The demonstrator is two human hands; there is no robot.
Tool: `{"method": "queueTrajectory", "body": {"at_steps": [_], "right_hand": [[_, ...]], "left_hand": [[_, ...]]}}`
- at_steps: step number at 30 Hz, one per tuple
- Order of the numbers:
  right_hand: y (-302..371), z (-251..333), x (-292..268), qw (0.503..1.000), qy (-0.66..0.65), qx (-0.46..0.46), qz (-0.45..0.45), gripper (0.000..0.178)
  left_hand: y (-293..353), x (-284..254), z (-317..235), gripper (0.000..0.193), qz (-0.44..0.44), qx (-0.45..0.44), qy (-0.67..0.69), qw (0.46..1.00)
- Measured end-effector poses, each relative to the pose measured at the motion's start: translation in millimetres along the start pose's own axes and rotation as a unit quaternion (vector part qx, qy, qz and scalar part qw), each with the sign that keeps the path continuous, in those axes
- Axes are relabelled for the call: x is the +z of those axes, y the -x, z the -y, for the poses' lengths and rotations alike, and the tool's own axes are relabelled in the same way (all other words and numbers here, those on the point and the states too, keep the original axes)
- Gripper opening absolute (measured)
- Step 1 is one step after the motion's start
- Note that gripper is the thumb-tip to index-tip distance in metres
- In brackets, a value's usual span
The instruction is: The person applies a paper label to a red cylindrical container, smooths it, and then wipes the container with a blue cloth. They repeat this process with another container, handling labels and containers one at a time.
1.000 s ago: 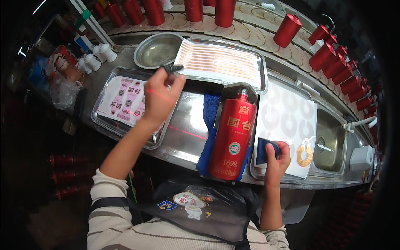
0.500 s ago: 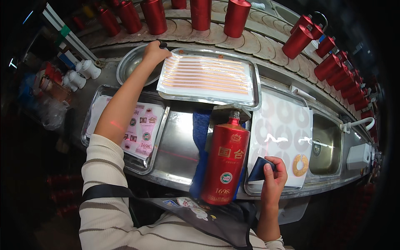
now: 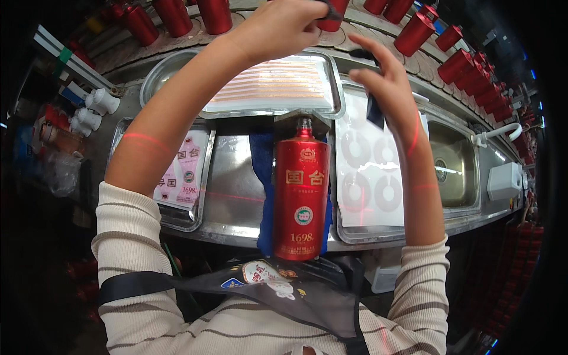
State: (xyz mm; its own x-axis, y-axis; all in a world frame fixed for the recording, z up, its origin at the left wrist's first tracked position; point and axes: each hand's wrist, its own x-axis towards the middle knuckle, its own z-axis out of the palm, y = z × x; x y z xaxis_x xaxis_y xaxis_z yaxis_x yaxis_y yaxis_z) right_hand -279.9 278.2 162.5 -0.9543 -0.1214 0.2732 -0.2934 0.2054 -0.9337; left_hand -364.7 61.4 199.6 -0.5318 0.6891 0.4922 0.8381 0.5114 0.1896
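Note:
In front of me a large red bottle point(image 3: 300, 198) with gold lettering lies tilted toward me, its clear neck against a metal stand. My left hand point(image 3: 290, 29) is raised at the upper edge, fingers curled closed, with something dark at the fingertips; what they hold, if anything, is unclear. It overlaps a red bottle point(image 3: 333, 23) on the conveyor. My right hand point(image 3: 387, 83) is up over the right sheet, thumb and forefinger apart, a dark cover on the forefinger. A dark blue flat scraper point(image 3: 374, 111) is held in its other fingers. Below the left hand lies a sheet of gold strips point(image 3: 272, 89).
The strips lie in a metal tray point(image 3: 338, 97) partly over a round bowl point(image 3: 155, 80). At left, a tray point(image 3: 195, 222) holds pink printed labels point(image 3: 188, 160). A white sheet with grey rings point(image 3: 371, 207) lies at right, near a sink point(image 3: 455, 157). Red bottles line the curved conveyor point(image 3: 349, 38).
My left hand has moved up and right from the strip sheet's left end. My right hand has risen from the ring sheet's lower edge with the scraper. The view has shifted slightly.

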Motion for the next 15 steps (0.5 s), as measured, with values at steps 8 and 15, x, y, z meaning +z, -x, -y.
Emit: {"method": "queueTrajectory", "body": {"at_steps": [8, 15], "right_hand": [[39, 34, -60, 0.954, -0.166, 0.138, 0.207, 0.014], [157, 51, -56, 0.967, -0.091, 0.181, 0.155, 0.027]], "left_hand": [[-4, -54, -133, 0.010, -0.014, -0.147, 0.232, 0.961], [128, -15, -195, 0.044, -0.134, -0.240, 0.387, 0.880]]}}
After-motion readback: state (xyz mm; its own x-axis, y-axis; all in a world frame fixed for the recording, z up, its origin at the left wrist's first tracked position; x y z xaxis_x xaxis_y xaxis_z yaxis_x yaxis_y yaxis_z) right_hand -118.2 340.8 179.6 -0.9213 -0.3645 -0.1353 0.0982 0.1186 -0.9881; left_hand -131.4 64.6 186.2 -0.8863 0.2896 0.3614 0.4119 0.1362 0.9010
